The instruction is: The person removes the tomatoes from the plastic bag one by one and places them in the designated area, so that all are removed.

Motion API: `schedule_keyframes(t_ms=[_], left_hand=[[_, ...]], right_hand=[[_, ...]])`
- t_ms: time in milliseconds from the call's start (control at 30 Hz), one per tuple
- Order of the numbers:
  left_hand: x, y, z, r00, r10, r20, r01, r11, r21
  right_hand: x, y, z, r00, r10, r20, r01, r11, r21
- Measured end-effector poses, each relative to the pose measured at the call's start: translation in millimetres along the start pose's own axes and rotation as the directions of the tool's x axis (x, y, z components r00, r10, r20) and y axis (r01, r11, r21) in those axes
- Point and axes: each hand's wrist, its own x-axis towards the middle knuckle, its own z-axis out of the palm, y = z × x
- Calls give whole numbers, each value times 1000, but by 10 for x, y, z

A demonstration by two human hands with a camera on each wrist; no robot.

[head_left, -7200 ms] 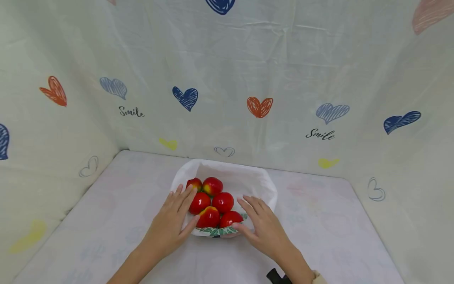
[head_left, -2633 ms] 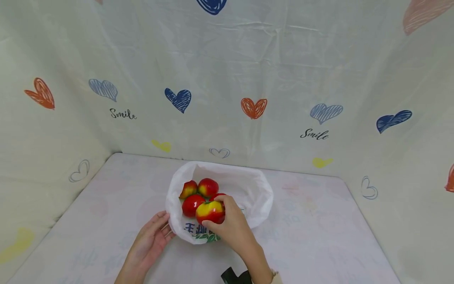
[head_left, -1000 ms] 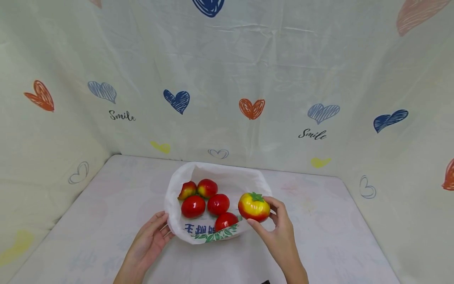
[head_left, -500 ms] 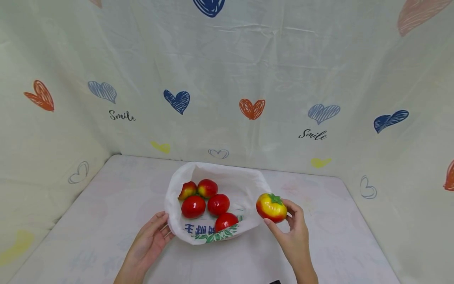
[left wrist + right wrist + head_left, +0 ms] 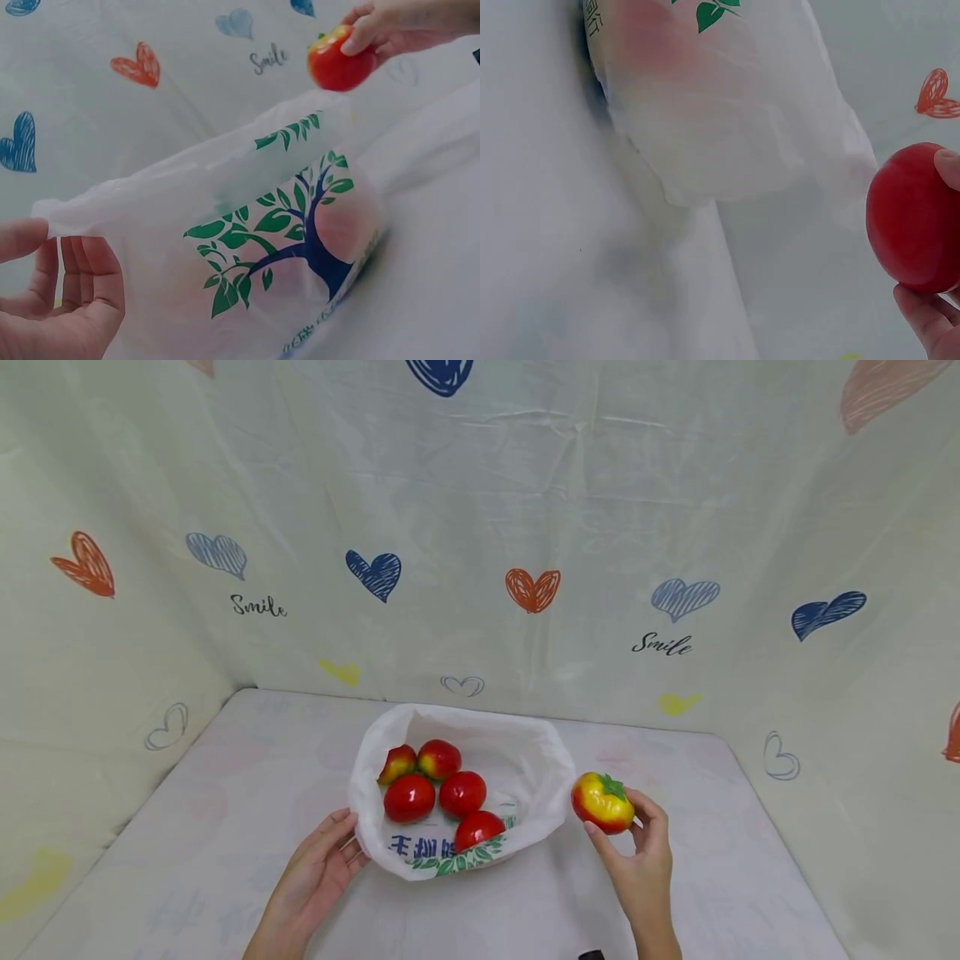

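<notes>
A white plastic bag [image 5: 517, 760] stands with its mouth wide toward me in the head view, holding several red tomatoes [image 5: 408, 797]. At its left rim, my left hand [image 5: 318, 868] pinches the edge between thumb and fingers, as the left wrist view shows. To the right of the bag, my right hand [image 5: 641, 864] grips a shiny red and yellow tomato [image 5: 602, 804] with a green leafy top, thumb below and fingers behind. That tomato [image 5: 915, 217] shows its smooth red side in the right wrist view. A green and blue tree print [image 5: 300, 240] covers the bag's outside.
A pale cloth [image 5: 712, 860] covers the table. A curtain [image 5: 480, 485] printed with hearts and "Smile" rises behind and at both sides. A small black object [image 5: 591, 955] shows at the bottom edge, beside the right wrist.
My right hand has lifted one tomato out of the bag and carried it rightward past the rim. My left hand has gone from over the tomatoes to the bag's left rim.
</notes>
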Motion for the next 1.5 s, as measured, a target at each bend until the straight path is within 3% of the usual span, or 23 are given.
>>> schedule_keyframes(t_ms=[133, 300, 567, 867, 1000, 1167, 1300, 1500], left_hand=[[3, 0, -6, 1000, 18, 18, -18, 1000, 18], [15, 7, -19, 996, 76, 36, -79, 991, 104], [55, 57, 7, 989, 145, 25, -147, 963, 228], [68, 68, 2, 979, 192, 74, -204, 945, 254], [75, 75, -2, 984, 170, 49, -177, 952, 251], [95, 65, -41, 986, 165, 29, -167, 956, 241], [113, 30, -104, 975, 208, 71, -219, 949, 229], [156, 2, -130, 966, 228, 124, -250, 946, 206]], right_hand=[[-6, 89, -12, 1000, 26, -17, -26, 999, -27], [14, 183, -19, 998, 52, -36, -55, 996, -76], [34, 357, -23, 995, 88, -50, -93, 988, -127], [20, 610, 21, 994, 60, -87, -71, 988, -139], [25, 652, 55, 993, 110, -35, -115, 974, -193], [72, 652, 134, 978, 169, 121, -137, 963, -233], [118, 646, 195, 952, 204, 228, -148, 959, -240], [145, 642, 256, 924, 273, 267, -179, 928, -327]])
